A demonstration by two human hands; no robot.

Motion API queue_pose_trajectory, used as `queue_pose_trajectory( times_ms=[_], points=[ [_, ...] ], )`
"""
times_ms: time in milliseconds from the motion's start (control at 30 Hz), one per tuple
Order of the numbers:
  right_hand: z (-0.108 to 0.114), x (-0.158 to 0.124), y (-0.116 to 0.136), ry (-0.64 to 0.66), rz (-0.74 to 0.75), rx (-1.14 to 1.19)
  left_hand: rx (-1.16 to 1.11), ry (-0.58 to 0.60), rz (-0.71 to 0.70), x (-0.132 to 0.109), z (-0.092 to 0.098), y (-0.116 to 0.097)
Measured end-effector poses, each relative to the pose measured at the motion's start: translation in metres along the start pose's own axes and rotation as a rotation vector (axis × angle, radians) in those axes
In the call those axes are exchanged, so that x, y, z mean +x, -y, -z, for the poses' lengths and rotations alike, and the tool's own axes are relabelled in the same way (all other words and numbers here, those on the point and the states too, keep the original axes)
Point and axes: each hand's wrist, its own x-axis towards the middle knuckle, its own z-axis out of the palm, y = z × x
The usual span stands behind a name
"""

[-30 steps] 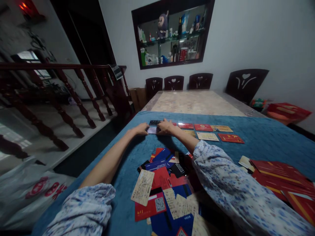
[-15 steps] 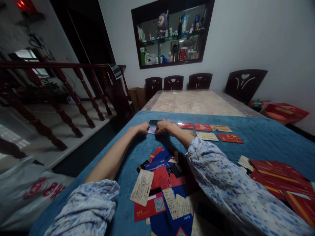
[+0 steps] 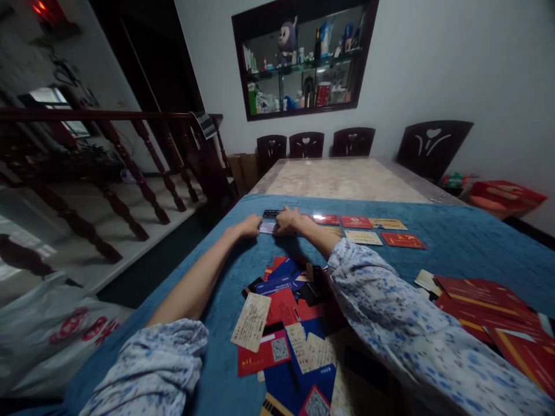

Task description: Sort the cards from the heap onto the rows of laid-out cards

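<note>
A pale lilac card (image 3: 267,227) lies flat at the left end of the front row on the blue cloth (image 3: 234,266). My left hand (image 3: 249,226) has its closed fingers at the card's left edge. From the other side, my right hand (image 3: 289,221) grips the right part of the same card with bent fingers, its upper fingers near a black card (image 3: 272,214) just behind. Part of both rows is hidden under my right hand and wrist. Rightward the rows continue with a red card (image 3: 356,222), a cream card (image 3: 363,238) and another red card (image 3: 403,240).
Closer to me lies a loose pile of cards, with a beige card (image 3: 251,322) and a blue card (image 3: 277,285) among them. Red envelopes (image 3: 489,306) are stacked at the right. A white plastic bag (image 3: 56,341) stands left; chairs (image 3: 353,143) line the table's far end.
Both hands stay at the lilac card with only slight finger shifts, and more of the card now shows between them. The view has tilted very slightly.
</note>
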Motion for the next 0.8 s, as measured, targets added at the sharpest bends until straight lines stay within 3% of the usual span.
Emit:
queue_pose_trajectory(
  times_ms=[233, 600, 800],
  points=[
    [0.002, -0.019, -0.007, -0.131, 0.106, -0.037, -0.060, -0.118, 0.036, -0.026, -0.005, -0.002],
    [-0.003, -0.071, -0.008, -0.253, 0.210, 0.069, -0.175, -0.242, -0.001, -0.082, -0.015, -0.019],
    [-0.012, -0.095, -0.008, -0.325, 0.284, 0.159, -0.221, -0.253, -0.024, -0.109, -0.017, -0.031]
  ],
)
